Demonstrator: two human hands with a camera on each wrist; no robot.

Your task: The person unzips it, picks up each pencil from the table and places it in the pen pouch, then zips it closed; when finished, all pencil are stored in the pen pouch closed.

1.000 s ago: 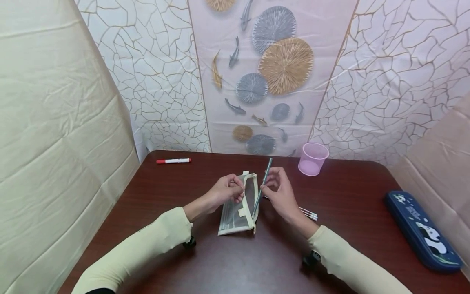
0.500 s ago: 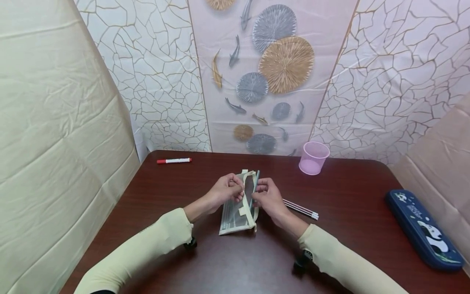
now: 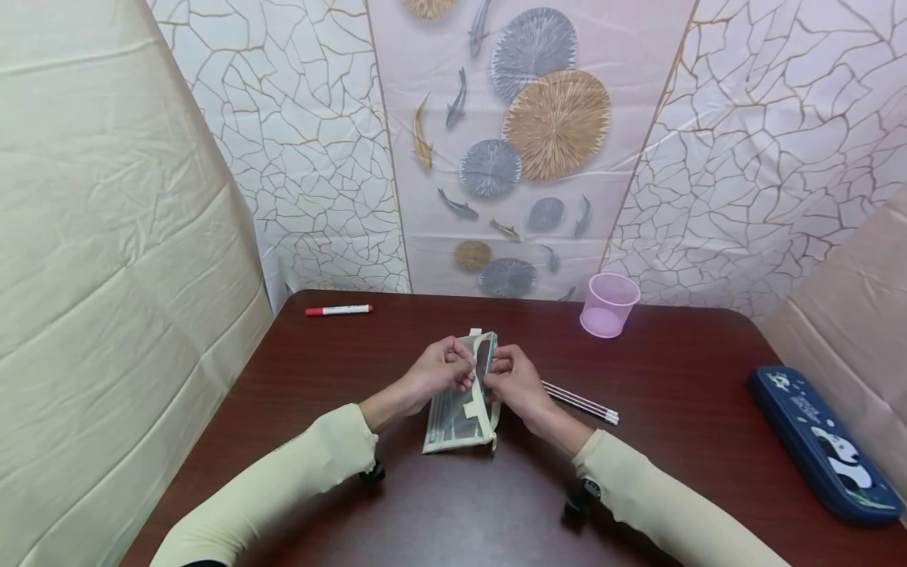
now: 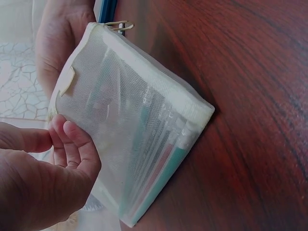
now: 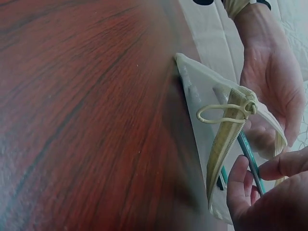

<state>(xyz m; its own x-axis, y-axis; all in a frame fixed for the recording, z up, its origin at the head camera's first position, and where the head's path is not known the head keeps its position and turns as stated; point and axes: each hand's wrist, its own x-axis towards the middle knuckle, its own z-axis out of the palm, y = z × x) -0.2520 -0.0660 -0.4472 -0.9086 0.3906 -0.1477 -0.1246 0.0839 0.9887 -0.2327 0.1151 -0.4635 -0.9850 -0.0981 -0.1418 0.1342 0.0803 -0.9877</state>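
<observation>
At the middle of the dark red-brown wooden table point(image 3: 673, 370), a cream-edged translucent mesh pencil pouch point(image 3: 460, 398) stands on its long edge between both hands. The left hand point(image 3: 439, 370) pinches the pouch's open rim with curled fingers. The right hand point(image 3: 513, 382) pinches a teal pen point(image 5: 248, 154) sliding into the opening. Two white pencils point(image 3: 581, 402) lie just beside the right wrist. A pink plastic cup point(image 3: 608, 305), a red-capped white marker point(image 3: 338, 309) and a navy panda-print pencil case point(image 3: 825, 441) sit well apart.
</observation>
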